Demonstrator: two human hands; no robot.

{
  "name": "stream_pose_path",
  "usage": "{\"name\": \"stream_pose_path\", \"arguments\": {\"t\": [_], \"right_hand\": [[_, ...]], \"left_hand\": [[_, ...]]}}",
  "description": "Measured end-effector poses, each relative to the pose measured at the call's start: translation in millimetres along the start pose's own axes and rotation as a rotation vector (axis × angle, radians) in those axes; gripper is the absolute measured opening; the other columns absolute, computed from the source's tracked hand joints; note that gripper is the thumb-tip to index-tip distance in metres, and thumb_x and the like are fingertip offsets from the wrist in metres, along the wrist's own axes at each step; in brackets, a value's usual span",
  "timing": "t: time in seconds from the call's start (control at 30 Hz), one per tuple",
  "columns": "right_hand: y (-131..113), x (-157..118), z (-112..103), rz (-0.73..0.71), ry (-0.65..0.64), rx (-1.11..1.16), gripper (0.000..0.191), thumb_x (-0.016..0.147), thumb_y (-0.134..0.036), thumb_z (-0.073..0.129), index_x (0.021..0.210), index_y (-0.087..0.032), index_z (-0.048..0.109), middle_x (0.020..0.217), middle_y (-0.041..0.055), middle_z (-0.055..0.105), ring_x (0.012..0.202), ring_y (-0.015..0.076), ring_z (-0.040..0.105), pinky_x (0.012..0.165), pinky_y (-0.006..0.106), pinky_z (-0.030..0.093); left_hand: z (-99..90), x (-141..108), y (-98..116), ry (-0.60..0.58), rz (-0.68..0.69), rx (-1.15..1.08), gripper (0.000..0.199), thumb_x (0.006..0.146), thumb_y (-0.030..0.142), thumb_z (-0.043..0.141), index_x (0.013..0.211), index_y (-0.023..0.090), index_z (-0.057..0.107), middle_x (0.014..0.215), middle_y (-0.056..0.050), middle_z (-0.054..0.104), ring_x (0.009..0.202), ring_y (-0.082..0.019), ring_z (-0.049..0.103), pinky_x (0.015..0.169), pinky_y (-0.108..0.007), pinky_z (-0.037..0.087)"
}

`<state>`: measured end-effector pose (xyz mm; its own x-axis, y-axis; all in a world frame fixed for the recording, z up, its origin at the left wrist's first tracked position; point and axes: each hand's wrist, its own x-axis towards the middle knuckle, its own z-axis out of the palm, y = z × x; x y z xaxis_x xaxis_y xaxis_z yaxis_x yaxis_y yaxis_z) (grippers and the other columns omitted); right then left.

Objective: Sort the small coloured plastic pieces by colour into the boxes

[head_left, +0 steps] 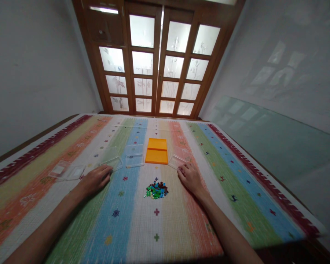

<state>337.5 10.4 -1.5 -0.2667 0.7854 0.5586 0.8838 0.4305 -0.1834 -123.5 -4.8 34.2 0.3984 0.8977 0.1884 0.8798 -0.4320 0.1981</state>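
On the striped tablecloth, my left hand (98, 176) has its fingers curled at the near left corner of a clear plastic box (116, 163). My right hand (191, 178) is likewise bent at the near edge of another clear plastic box (177, 160), its fingertips against it. Between the hands lies a heap of small coloured pieces (156, 190), green, blue and dark brown, too small to name singly. Behind the heap an orange open case (156, 157) lies flat with its two halves spread. The undersides of both hands are hidden.
A third clear box (134, 160) lies open just left of the orange case. Farther left is a clear container with whitish rectangles (77, 171). The striped tablecloth (156, 223) covers the table. Beyond its far edge stand wooden doors with glass panes (143, 62); walls flank both sides.
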Motion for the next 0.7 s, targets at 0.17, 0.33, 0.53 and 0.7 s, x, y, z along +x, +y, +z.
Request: {"name": "stream_pose_path", "arguments": {"t": [0.17,0.33,0.53,0.7], "right_hand": [[1.4,0.9,-1.1,0.008,-0.009,0.013,0.019,0.096,-0.023,0.055,0.084,-0.020,0.069,0.089,0.0095,0.066,0.090,0.0259,0.059,0.083,0.038,0.048],[3.7,1.6,-1.1,0.015,-0.016,0.000,0.017,0.096,-0.022,0.056,0.084,-0.019,0.068,0.091,0.0084,0.067,0.090,0.0249,0.060,0.082,0.036,0.047],[3.5,2.3,-3.4,0.011,-0.022,-0.025,0.023,0.096,-0.024,0.055,0.075,-0.020,0.062,0.085,0.0079,0.066,0.085,0.0247,0.058,0.080,0.036,0.047],[2.0,3.5,-7.2,0.017,-0.031,-0.021,0.023,0.096,-0.025,0.056,0.073,-0.021,0.060,0.084,0.0075,0.066,0.085,0.0246,0.058,0.079,0.036,0.046]], "left_hand": [[-2.5,2.9,-2.4,-0.003,0.015,-0.056,0.034,0.090,0.033,0.040,0.102,0.019,0.068,0.117,-0.014,0.073,0.105,-0.025,0.070,0.096,-0.039,0.055],[-6.5,5.5,-2.4,0.043,0.063,-0.094,0.030,0.089,0.033,0.042,0.091,0.020,0.069,0.111,-0.011,0.075,0.098,-0.023,0.072,0.091,-0.036,0.058],[-1.6,5.0,-0.8,0.156,0.132,-0.088,0.028,0.089,0.030,0.044,0.088,0.019,0.069,0.105,-0.010,0.076,0.089,-0.021,0.073,0.086,-0.034,0.060],[-0.4,3.1,0.3,0.225,0.134,-0.073,0.027,0.089,0.030,0.047,0.095,0.019,0.071,0.104,-0.010,0.075,0.090,-0.022,0.073,0.087,-0.034,0.059]]}}
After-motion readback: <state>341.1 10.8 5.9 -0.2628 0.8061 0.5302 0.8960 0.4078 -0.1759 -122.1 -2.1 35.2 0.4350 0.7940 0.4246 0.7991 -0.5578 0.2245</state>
